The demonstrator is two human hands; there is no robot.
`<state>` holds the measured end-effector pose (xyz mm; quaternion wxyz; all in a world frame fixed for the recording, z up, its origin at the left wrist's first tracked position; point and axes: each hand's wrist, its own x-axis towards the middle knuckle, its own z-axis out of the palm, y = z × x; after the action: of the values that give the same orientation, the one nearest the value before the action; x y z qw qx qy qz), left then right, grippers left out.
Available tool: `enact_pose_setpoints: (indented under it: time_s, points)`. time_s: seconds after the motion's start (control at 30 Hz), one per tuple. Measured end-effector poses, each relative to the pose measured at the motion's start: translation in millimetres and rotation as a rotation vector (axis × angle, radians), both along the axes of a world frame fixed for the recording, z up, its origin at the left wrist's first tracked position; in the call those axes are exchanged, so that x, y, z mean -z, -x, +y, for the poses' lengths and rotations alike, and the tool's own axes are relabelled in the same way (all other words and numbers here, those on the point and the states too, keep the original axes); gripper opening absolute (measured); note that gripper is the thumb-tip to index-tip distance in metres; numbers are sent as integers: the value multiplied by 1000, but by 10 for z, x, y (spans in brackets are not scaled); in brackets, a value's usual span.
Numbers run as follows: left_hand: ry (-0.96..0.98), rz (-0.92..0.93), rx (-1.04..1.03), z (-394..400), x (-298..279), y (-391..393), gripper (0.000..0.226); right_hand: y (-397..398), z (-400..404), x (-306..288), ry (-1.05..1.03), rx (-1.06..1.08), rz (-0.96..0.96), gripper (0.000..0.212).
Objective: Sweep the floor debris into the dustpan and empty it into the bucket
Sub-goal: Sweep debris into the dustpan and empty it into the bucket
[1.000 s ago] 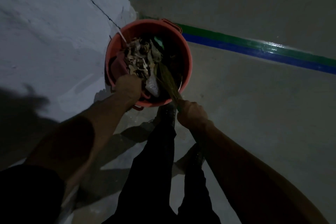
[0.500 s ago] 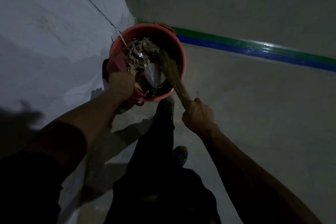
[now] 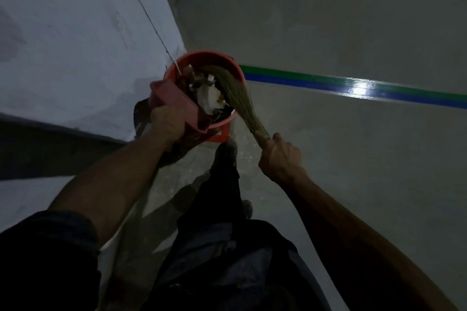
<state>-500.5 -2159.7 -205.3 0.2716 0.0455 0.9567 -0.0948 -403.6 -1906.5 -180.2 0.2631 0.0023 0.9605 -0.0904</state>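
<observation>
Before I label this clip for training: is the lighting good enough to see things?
Head view: dim overall; glare patch on the floor stripe; arms and legs nearly black; bucket and dustpan readable; wide-angle bending at edges.

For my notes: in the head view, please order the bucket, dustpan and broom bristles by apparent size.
1. bucket
2. and 3. dustpan and broom bristles: they look alike in size, and the dustpan is partly hidden, so I do not rank them.
</observation>
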Motion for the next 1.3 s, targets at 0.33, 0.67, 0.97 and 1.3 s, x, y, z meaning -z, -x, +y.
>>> enact_pose_setpoints:
  time_s: [0.33,0.67,0.97,1.3]
  points:
    - [-126,133,-156,-48,-375,-794,32,-698,147,-368,301,281,-11,67]
    - [-368,190,-158,-71,-233,-1093,46,-1137,232,-569,381,513,52,72]
    - [-569,154,83,241,-586,-1041,40,-1543,296,-506,220,782,168,69]
    - [-514,83,476,1459,-592,-1170,53,-2469,1042,-383,121,1096,225,56]
